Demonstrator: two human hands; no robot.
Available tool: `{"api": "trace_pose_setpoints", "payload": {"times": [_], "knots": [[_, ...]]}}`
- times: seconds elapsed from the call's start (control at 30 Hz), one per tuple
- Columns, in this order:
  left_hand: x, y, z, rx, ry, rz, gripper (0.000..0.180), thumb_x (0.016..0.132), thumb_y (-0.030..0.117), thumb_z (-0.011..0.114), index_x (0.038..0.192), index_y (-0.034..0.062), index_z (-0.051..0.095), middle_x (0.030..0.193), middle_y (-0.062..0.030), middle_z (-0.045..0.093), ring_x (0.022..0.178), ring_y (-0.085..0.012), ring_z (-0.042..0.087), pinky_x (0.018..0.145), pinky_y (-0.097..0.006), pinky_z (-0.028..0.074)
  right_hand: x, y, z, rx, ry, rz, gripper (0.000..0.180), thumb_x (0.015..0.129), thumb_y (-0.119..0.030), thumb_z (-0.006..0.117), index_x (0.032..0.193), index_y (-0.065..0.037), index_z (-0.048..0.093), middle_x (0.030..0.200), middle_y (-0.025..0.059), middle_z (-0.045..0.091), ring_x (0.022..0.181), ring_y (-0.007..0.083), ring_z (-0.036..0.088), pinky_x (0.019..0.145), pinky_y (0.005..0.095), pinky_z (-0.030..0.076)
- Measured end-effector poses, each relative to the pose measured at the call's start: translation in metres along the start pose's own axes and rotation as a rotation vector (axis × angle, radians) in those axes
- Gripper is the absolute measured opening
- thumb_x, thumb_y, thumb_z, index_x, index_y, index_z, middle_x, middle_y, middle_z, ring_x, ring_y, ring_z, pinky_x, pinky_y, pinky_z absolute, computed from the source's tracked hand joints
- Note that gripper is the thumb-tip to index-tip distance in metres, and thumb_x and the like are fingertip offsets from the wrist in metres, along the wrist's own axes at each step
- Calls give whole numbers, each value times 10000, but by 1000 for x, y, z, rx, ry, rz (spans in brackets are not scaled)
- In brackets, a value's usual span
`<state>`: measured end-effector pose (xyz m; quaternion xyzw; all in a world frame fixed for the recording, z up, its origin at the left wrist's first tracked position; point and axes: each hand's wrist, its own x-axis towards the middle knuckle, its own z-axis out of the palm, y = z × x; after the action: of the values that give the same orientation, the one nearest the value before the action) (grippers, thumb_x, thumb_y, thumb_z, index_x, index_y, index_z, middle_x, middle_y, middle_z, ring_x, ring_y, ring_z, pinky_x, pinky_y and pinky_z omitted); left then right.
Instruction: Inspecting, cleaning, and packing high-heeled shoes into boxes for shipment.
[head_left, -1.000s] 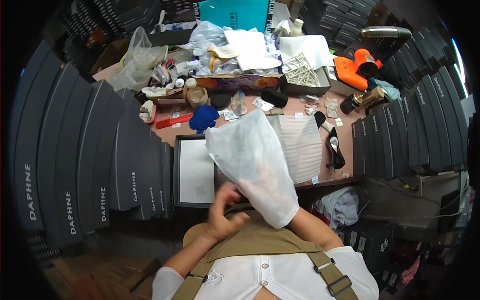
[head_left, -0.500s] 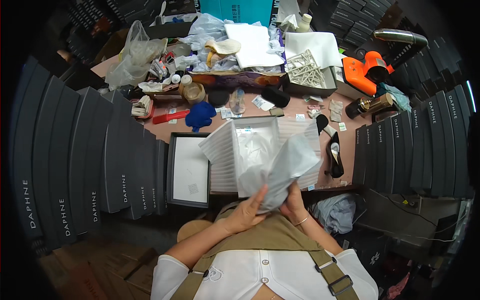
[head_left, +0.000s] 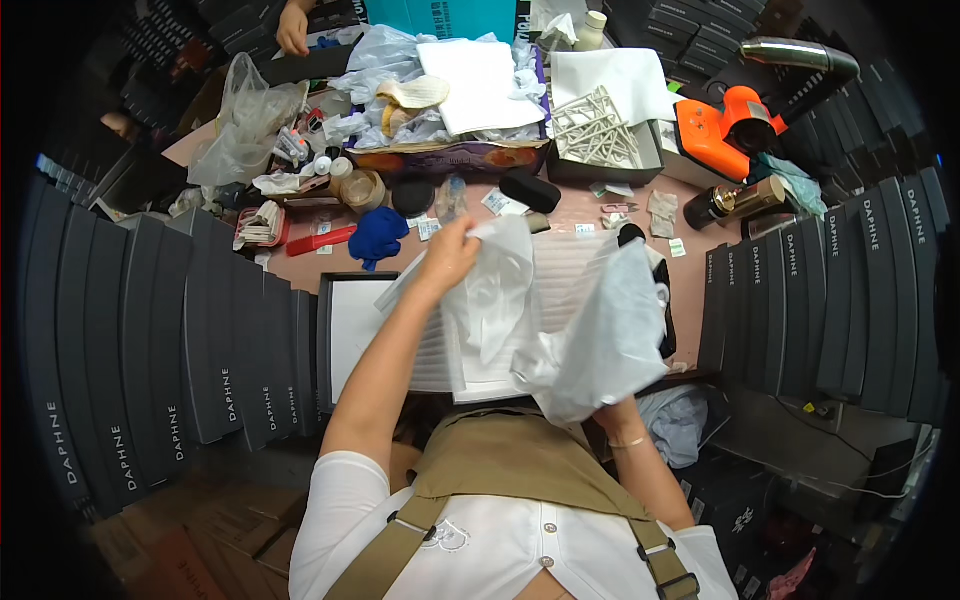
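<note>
Crowded around me are curved stacks of dark boxes [head_left: 150,330] on the left and more of them on the right, with a pink table [head_left: 300,268] between that leaves little bare room beyond the strip near its front edge. Half a second ago both my hands were low at my chest working the white bag; since then my left hand [head_left: 447,255] has stretched forward over the open box [head_left: 440,345], its fingers pinched shut on a sheet of white tissue [head_left: 500,290] drawn up from inside. That box sits at the table's near edge with its lid [head_left: 345,335] lying open to the left, white lining showing. My right hand [head_left: 615,412] stays low just off the table edge, closed on the bottom of the white bag [head_left: 600,330], which stands up over the box's right half. Farther back, a tray [head_left: 455,158] holds plastic wraps and white paper, and a grey box [head_left: 600,135] to its right holds pale sticks. An orange tool [head_left: 725,125] lies beyond.
</note>
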<state>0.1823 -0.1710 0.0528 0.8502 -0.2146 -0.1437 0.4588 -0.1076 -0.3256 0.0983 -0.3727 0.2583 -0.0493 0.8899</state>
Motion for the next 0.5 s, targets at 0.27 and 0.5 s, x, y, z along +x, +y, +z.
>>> {"api": "trace_pose_setpoints", "payload": {"times": [0.27, 0.5], "knots": [[-56, 80, -84, 260, 91, 473, 149, 750, 35, 461, 866, -25, 532, 1120, -209, 537, 997, -363, 541, 872, -370, 433, 82, 106, 26, -1702, -399, -137, 708, 757, -320, 731, 1313, -6, 428, 1291, 264, 461, 1150, 386, 492, 998, 447, 387], [-98, 58, -34, -10, 166, 218, 182, 829, 110, 592, 906, -55, 601, 932, -162, 598, 822, -319, 590, 752, -370, 455, 27, -95, -60, -1911, 521, -535, 749, 727, -303, 760, 1335, -40, 410, 1332, 316, 381, 1155, 445, 454, 956, 479, 412]]}}
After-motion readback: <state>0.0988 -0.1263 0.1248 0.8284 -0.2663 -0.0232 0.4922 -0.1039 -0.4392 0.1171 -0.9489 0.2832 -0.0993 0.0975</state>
